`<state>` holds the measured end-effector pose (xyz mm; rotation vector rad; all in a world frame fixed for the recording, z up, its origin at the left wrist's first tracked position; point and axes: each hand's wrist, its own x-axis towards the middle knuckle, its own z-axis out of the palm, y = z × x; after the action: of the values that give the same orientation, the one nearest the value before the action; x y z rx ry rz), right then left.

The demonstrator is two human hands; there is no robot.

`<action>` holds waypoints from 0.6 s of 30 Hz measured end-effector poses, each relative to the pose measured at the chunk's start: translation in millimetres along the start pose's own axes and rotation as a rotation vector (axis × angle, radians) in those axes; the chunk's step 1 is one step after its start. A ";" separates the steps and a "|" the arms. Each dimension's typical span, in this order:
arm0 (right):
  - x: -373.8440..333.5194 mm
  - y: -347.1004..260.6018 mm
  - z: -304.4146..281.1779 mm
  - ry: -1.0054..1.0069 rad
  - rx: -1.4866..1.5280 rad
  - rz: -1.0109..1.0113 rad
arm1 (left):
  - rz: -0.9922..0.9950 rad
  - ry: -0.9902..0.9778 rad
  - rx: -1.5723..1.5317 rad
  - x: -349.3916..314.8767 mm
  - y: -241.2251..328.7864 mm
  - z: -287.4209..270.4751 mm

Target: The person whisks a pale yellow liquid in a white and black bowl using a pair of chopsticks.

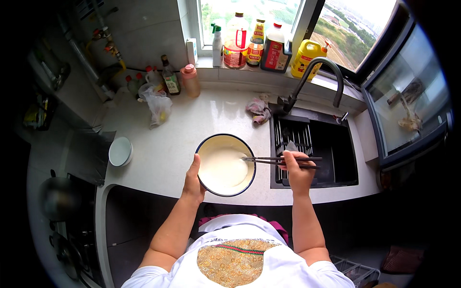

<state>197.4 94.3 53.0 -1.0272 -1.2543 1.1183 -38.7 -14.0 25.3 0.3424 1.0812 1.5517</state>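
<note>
Pale mixture (pixel 223 169) in a bowl (pixel 224 139), chopsticks (pixel 269 158) dipped in
The left hand (pixel 193 180) grips the bowl's left side, thumb by the rim; the right hand (pixel 300 173) clasps the chopsticks toward their upper ends, tips in the mixture's right side; on the windowsill (pixel 230 75), a dark jug (pixel 275 50) wears a red label with pale lettering, near a yellow jug (pixel 307 56)

Lit by daylight from window (pixel 276 10) up top, nearly washed out outside. Bright over surface (pixel 206 108), glossy toward back. Dim at left, blurred in one patch. Bent and black toward edges.
</note>
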 end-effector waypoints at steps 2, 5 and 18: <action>0.5 -4.8 -3.4 0.052 0.012 -0.014 | 0.000 0.027 0.017 0.0 2.0 -0.8; -5.6 -4.8 -1.5 -0.030 0.017 -0.039 | -0.015 0.049 0.007 -1.2 -0.8 0.3; -0.6 -16.2 5.6 -0.049 -0.007 -0.106 | 0.003 0.009 -0.027 3.2 -4.8 -2.8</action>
<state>192.9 90.8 69.2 -0.9325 -1.3372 1.0640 -38.7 -12.7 19.0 0.3190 1.0663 1.5710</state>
